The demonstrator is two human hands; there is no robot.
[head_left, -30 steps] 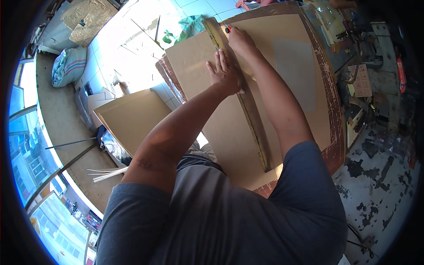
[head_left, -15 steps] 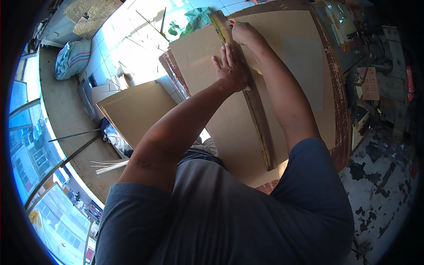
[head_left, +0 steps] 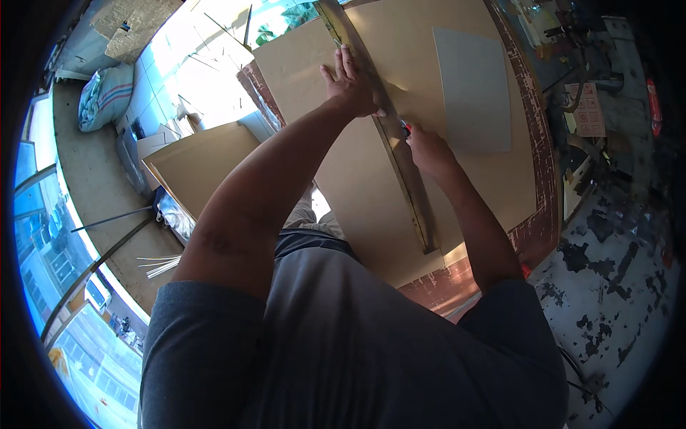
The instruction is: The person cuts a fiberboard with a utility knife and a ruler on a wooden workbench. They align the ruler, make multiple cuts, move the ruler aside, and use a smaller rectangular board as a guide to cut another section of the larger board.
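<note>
While the right hand (head_left: pixel 431 150) is curled tightly around a small red cutter (head_left: pixel 406 130), with its fingers folded in and no gap visible, the cutter's front end sits at the right edge of a long bar (head_left: pixel 409 182), just left of the grip; whether its tip touches the sheet is too small to tell. Ahead and to the left of that grip, the left hand (head_left: pixel 349 89) lies flat with fingers spread, pressing on the bar and grasping nothing; its thumb reaches across toward the bar's right edge. Beneath both hands is a large brown sheet (head_left: pixel 350 182), stretching out on either side of the bar. Ahead and to the right of the grip, a grey sheet (head_left: pixel 474 93) lies on the brown one. Farther right shows the worn, reddish-brown edge of the table (head_left: pixel 547 171). Well to the left of the grip stands a cardboard piece (head_left: pixel 196 161), and beyond that a striped sack (head_left: pixel 107 99).
</note>
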